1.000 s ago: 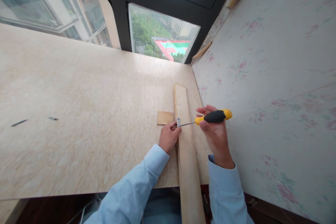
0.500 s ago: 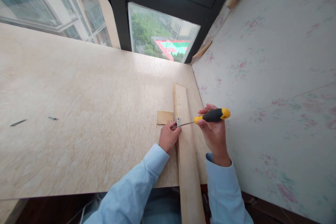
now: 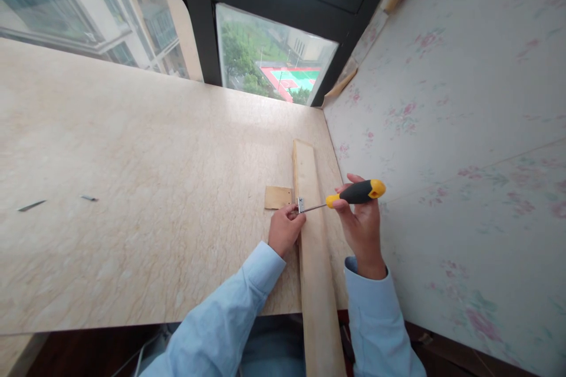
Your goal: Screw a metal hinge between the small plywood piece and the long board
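Note:
My right hand (image 3: pixel 363 232) is wrapped round the black and yellow handle of a screwdriver (image 3: pixel 356 192). Its thin shaft points left, and the tip meets a small metal plate with holes, which looks like a hinge (image 3: pixel 301 205). That hinge sits at the left edge of a long wooden board (image 3: pixel 315 253). Thumb and fingers of my left hand (image 3: pixel 285 231) pinch the hinge against the board edge; any screw at the tip is too small to make out. Just beyond my left fingers lies a thin wooden piece (image 3: pixel 277 197) with small holes.
On the left of the marble-patterned countertop (image 3: pixel 154 200) lie a thin pointed blade (image 3: pixel 32 205) and a small metal piece (image 3: pixel 88 198). A flower-papered wall (image 3: pixel 464 129) rises close to my right hand. The board sticks out over the front edge; a dark-framed window (image 3: pixel 274 59) is behind.
The screwdriver handle and my right hand have shifted very slightly left, with the handle turned a little. My left hand, the hinge and the board stay put.

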Available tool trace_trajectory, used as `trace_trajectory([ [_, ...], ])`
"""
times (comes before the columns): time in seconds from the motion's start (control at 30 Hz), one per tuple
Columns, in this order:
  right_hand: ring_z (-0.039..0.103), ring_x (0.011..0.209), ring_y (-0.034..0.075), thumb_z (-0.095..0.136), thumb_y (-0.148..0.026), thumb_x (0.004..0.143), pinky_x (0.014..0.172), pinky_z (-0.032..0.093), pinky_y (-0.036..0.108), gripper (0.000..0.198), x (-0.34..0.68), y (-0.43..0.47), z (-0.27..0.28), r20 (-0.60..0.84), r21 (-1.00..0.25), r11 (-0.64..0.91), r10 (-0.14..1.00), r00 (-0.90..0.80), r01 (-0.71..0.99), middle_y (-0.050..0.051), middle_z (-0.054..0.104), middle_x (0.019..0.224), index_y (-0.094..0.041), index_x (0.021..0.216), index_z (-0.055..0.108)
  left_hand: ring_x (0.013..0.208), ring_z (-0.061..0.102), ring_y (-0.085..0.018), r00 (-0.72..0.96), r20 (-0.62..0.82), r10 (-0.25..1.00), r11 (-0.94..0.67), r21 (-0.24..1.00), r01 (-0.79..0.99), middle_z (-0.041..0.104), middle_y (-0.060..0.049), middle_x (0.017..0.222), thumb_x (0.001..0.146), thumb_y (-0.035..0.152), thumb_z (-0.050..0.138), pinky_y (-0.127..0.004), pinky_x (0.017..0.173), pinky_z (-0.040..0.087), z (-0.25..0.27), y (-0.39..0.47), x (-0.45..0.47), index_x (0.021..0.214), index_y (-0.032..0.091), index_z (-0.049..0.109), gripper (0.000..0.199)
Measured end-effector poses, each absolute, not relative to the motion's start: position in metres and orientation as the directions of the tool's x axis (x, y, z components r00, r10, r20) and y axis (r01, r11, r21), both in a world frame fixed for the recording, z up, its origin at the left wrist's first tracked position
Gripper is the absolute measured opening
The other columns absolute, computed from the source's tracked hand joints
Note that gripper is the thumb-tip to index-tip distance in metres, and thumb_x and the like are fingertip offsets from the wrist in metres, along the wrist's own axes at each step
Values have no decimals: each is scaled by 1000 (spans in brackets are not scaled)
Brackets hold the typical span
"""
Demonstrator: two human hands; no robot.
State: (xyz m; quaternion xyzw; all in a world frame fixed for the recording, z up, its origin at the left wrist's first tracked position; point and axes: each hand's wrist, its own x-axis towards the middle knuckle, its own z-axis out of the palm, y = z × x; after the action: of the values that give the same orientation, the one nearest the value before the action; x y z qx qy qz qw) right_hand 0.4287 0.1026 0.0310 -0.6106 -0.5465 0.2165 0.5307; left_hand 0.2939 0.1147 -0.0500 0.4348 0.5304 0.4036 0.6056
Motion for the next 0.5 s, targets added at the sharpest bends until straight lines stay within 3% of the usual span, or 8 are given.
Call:
trace_trajectory([
  [0.13,50,130,23,67,-45,83,110,37,50,66,427,95,43,184,-978,173,978,95,115,7,57,137,-33,140,36,72,67,-19,113,-316,942,324,945,-53,75,-6,81,72,15,59,-26,64,49,-50,115,295,97,12,73,29],
  [0.2,51,129,24,67,-41,83,109,38,52,65,429,91,46,137,-988,133,990,42,79,8,57,137,-33,140,36,67,65,-18,114,-329,937,336,941,-49,74,-6,77,71,15,60,-25,62,47,-49,115,295,98,11,72,30],
  [0.27,61,118,26,69,-41,82,103,45,52,61,431,90,44,112,-986,101,991,76,136,10,65,126,-28,136,44,60,61,-16,112,-331,937,336,941,-31,71,-3,68,70,15,59,-23,57,43,-49,115,295,98,10,72,31],
  [0.37,69,98,27,78,-44,71,95,50,50,63,433,95,37,167,-942,76,951,262,326,9,73,102,-21,125,55,51,51,-12,111,-325,939,328,945,-4,61,2,56,68,15,58,-21,52,36,-48,115,294,96,9,72,32],
  [0.43,68,97,28,84,-46,63,98,47,51,69,432,100,34,255,-884,67,899,357,462,7,72,96,-19,121,58,48,46,-10,116,-325,939,327,945,0,56,4,51,68,15,57,-21,50,32,-47,115,294,96,8,72,32],
  [0.5,65,104,28,83,-47,64,104,42,52,72,430,103,33,302,-851,85,887,350,519,8,70,102,-19,124,56,46,42,-9,118,-331,936,333,943,0,53,5,50,68,16,57,-21,49,31,-46,115,294,96,8,72,32],
])
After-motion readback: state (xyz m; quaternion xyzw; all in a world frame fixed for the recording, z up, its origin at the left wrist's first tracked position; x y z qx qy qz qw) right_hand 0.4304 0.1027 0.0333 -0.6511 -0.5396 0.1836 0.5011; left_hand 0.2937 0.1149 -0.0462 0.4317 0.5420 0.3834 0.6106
